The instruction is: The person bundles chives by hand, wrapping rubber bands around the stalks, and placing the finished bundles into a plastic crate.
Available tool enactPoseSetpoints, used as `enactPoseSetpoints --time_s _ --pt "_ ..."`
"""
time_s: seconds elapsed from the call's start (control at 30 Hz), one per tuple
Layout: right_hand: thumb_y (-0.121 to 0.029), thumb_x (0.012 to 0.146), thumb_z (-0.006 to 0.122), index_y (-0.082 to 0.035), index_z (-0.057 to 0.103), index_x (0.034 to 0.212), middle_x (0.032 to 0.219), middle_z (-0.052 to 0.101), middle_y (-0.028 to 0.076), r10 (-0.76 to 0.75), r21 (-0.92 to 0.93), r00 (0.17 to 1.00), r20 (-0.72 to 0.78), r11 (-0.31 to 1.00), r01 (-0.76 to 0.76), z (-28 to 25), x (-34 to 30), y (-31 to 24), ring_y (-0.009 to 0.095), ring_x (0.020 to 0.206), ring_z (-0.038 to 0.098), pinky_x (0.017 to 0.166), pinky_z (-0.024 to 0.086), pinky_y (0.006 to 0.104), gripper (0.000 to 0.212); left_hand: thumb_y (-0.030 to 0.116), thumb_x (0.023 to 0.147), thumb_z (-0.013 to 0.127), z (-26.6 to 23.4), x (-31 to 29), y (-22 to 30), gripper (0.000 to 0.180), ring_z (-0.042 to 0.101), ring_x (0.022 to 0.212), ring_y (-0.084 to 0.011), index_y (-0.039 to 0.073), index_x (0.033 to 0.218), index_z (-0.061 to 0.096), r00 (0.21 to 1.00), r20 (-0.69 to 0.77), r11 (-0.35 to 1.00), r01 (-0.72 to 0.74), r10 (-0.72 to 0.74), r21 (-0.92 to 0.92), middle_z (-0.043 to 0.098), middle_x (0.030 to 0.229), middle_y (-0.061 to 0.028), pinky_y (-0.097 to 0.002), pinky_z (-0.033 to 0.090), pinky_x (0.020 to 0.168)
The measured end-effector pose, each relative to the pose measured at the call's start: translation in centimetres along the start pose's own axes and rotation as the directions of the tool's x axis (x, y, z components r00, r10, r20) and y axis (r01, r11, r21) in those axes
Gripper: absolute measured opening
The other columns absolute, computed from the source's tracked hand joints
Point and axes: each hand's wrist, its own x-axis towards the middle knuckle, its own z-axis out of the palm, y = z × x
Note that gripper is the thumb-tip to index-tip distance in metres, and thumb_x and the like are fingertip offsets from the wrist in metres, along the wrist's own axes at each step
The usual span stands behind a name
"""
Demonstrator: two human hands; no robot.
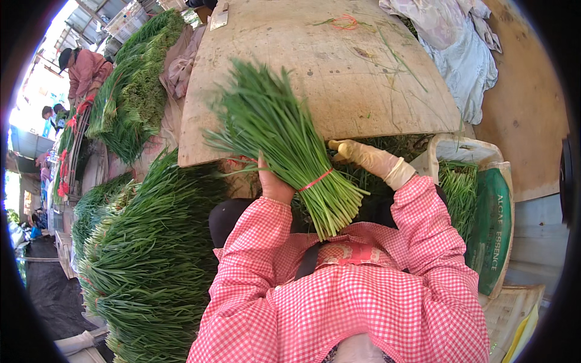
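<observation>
A thick bunch of garlic chives [284, 139] leans across the near edge of the wooden board, leafy tips up and to the left, pale cut ends toward my body. A red band [316, 180] circles its stems. My left hand [276, 183], bare, grips the bunch from its left side, thumb up; most of its fingers are hidden behind the stems. To the right of the bunch, my right hand [366, 160] wears a pale yellowish glove. Its fingers point left, slightly bent and apart from the stems, with nothing in them.
The wooden board [254, 36] carries loose red bands [345, 23] and stray leaves. Large piles of chives [151, 260] lie at my left. A white crate [463, 145] with chives and a green sack [490, 224] stands at right. Another person [88, 72] works far left.
</observation>
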Motion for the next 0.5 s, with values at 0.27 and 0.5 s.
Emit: enactPoseSetpoints --time_s 0.27,0.5 --pt "-0.036 0.076 0.072 -0.007 0.034 0.134 0.129 0.045 0.006 -0.134 0.479 0.989 -0.058 0.866 0.145 6.2 1.0 -0.1 0.018 0.119 0.04 0.102 0.032 0.0327 0.076 0.049 0.089 0.043 2.0 -0.6 -0.9 0.054 0.055 0.106 -0.031 0.007 0.123 0.049 0.995 0.063 0.994 0.072 -0.077 0.082 0.054 0.121 -0.0127 -0.045 0.043 0.094" --pt "-0.037 0.075 0.073 -0.006 0.039 0.131 0.123 0.05 0.005 -0.132 0.476 0.978 -0.159 0.858 0.193 5.4 0.9 -0.4 0.017 0.11 0.047 0.095 0.039 0.0312 0.073 0.054 0.09 0.04 3.5 -1.2 -1.1 0.061 0.048 0.115 -0.0295 0.009 0.131 0.04 0.999 0.026 0.973 0.03 -0.037 0.229 0.047 0.129 -0.0121 -0.0445 0.038 0.099"
